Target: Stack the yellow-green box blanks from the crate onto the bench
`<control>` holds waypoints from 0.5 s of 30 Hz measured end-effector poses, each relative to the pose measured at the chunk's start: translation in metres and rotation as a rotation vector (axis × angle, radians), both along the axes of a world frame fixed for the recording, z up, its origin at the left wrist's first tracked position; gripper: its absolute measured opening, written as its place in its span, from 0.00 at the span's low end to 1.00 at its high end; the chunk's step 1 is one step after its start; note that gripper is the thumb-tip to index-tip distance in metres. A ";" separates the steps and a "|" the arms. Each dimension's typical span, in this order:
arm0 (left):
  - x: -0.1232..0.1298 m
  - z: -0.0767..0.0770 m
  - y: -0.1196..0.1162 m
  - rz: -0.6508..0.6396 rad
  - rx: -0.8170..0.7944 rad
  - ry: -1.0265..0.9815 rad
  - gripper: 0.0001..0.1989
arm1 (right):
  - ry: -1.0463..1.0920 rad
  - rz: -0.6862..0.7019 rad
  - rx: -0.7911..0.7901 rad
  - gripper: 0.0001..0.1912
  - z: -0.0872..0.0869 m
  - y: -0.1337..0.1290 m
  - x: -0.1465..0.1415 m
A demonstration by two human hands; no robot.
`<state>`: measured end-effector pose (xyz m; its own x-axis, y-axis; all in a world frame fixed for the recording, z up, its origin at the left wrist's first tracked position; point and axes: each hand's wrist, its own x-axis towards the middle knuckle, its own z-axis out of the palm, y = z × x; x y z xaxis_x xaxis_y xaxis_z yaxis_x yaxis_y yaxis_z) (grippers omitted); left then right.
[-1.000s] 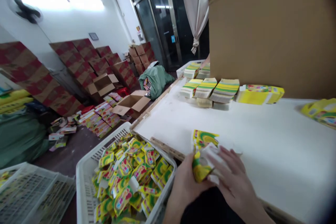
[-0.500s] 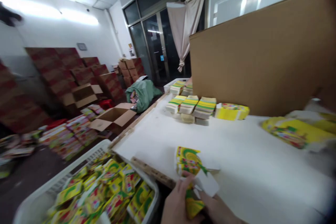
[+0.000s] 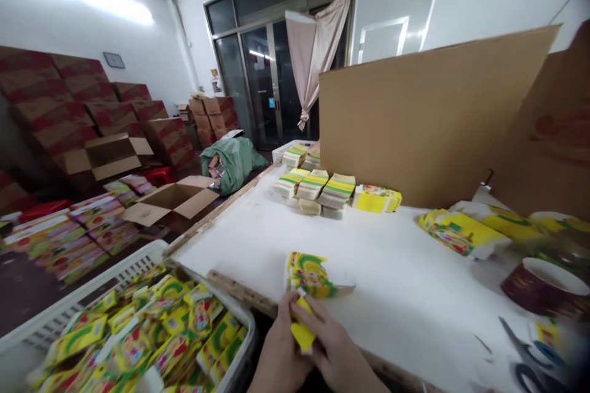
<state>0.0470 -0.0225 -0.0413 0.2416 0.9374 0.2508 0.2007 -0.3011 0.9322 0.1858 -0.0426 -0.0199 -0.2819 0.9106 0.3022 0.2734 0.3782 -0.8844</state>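
Small yellow carton (image 3: 303,328), white-ended | held tilted between your fingers (image 3: 319,313) | yellow-green printed cartons (image 3: 308,270) lie just beyond them

Yellow carton (image 3: 303,326) between left hand (image 3: 282,338) and right hand (image 3: 328,334), beside a white basket (image 3: 152,253) of packets (image 3: 170,347)

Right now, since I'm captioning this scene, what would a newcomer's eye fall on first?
Probably the large cardboard panel at the far side of the white table. Next, the white basket at lower left, heaped with yellow packets. Then the left hand and right hand, holding a yellow packet at the table's near edge.
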 end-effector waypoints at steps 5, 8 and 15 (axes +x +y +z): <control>0.005 0.020 -0.001 0.448 0.066 -0.119 0.37 | 0.206 -0.329 -0.033 0.20 -0.002 0.010 0.000; 0.011 0.024 0.003 0.415 -0.162 -0.549 0.38 | 0.295 -0.413 -0.063 0.19 -0.009 0.015 -0.002; 0.007 0.025 0.023 0.489 -0.758 -1.550 0.07 | -0.035 -0.203 0.040 0.23 -0.019 0.009 -0.004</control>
<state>0.0538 0.0007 -0.0159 -0.0786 0.8513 -0.5187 -0.9718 0.0507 0.2303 0.1814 -0.0339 -0.0389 -0.1046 0.9372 0.3327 0.3779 0.3469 -0.8584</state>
